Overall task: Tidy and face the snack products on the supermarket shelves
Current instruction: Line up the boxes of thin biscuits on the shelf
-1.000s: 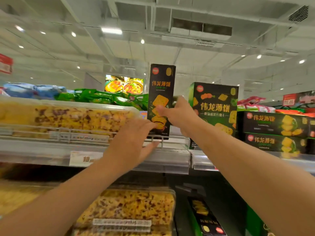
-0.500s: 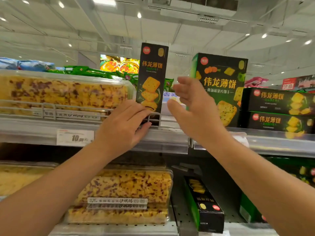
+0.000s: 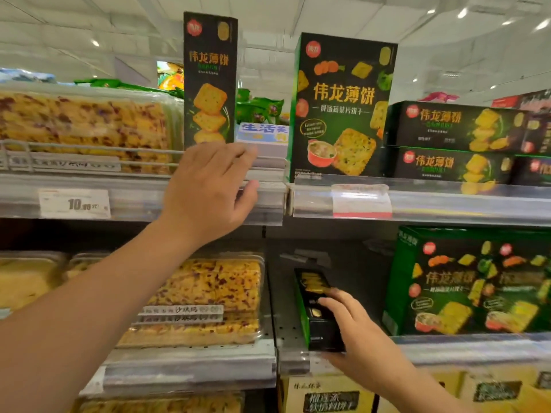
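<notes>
A tall narrow black cracker box (image 3: 210,79) stands upright on the upper shelf (image 3: 268,201). My left hand (image 3: 208,189) rests against its foot and the wire rail, fingers relaxed and spread. On the lower shelf a second narrow black cracker box (image 3: 313,305) lies flat, pointing backwards. My right hand (image 3: 351,326) grips its front end, fingers over the top and thumb under the front edge. A wider green-sided cracker box (image 3: 343,105) stands upright to the right of the tall one.
Clear tubs of yellow cake (image 3: 83,126) fill the left of both shelves. Stacked black cracker boxes (image 3: 453,141) lie at the upper right, and large green boxes (image 3: 477,281) stand at the lower right. A price tag (image 3: 74,203) hangs on the upper rail.
My right hand has left the upper shelf, dropped to the lower shelf and taken hold of the lying box. My left hand stays at the foot of the tall box. The view has tilted down.
</notes>
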### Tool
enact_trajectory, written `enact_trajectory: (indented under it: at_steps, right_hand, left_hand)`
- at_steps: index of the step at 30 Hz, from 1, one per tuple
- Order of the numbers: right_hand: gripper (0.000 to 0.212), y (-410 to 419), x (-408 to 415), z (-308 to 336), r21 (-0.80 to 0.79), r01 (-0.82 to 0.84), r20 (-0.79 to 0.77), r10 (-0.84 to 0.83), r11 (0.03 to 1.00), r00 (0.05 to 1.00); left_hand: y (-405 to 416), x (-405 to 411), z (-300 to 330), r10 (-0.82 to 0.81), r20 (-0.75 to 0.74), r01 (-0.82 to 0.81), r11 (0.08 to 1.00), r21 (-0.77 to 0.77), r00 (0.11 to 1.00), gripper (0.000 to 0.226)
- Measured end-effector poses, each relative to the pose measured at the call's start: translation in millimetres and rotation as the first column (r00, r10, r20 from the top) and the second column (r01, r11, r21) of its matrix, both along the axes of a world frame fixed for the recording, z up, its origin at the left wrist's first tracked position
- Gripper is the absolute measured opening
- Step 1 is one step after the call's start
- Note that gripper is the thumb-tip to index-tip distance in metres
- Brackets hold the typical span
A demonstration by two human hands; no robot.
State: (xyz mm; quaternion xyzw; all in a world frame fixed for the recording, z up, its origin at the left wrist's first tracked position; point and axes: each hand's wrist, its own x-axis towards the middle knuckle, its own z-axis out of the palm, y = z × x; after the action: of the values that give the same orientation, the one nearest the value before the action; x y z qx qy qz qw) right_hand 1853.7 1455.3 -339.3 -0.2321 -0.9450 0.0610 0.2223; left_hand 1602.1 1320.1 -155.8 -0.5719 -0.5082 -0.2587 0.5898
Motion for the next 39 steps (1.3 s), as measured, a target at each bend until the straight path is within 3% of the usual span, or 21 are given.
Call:
enact_trajectory:
  at_steps: [5,9,12,16,20,23,27,30,36,39]
  right_hand:
    - [0.078,-1,2,11,-0.022,-0.103,-0.121,0.100,0.994,0.988]
    - [0.079,-26,6,62,-0.127,-0.193,-0.410,0.125,0.973,0.903]
    - [0.074,-50,17,117,-0.149,-0.350,-0.546,0.218,0.925,0.809]
    - [0.066,-76,34,210,-0.110,-0.559,-0.600,0.394,0.822,0.696]
    - [0.034,-86,26,317,-0.055,-0.645,-0.618,0.481,0.762,0.621]
    - [0.028,-88,7,384,-0.049,-0.580,-0.575,0.452,0.813,0.682]
    - [0.032,-93,-23,430,0.007,-0.382,-0.424,0.349,0.924,0.835]
    - [0.014,-91,-39,439,0.047,-0.264,-0.358,0.262,0.964,0.896]
    - [0.026,-82,-59,431,-0.016,-0.190,-0.359,0.172,0.982,0.917]
    - [0.024,-74,-70,427,0.059,-0.067,-0.301,0.082,0.996,0.950]
  left_hand:
    - [-1,0,-1,0.049,-0.012,-0.049,0.998,0.034,0.999,0.039]
    - [-2,2,-1,0.057,0.000,-0.057,0.998,0.021,0.998,0.039]
    - [-2,1,0,0.040,0.020,-0.040,0.999,0.017,0.999,0.039]
    - [-3,1,-2,0.001,0.053,-0.002,1.000,0.016,0.999,0.042]
    - [-8,-4,-4,-0.084,0.072,0.082,0.996,0.038,0.994,0.041]
    - [-9,-4,-5,-0.117,0.093,0.113,0.993,0.044,0.989,0.034]
    - [-8,-2,-4,-0.130,0.110,0.123,0.990,0.062,0.985,0.028]
    - [-8,-4,-6,-0.125,0.112,0.118,0.991,0.069,0.986,0.030]
    - [-7,-4,-9,-0.098,0.111,0.092,0.994,0.063,0.989,0.031]
    - [-5,-4,-9,-0.104,0.097,0.097,0.993,0.074,0.990,0.032]
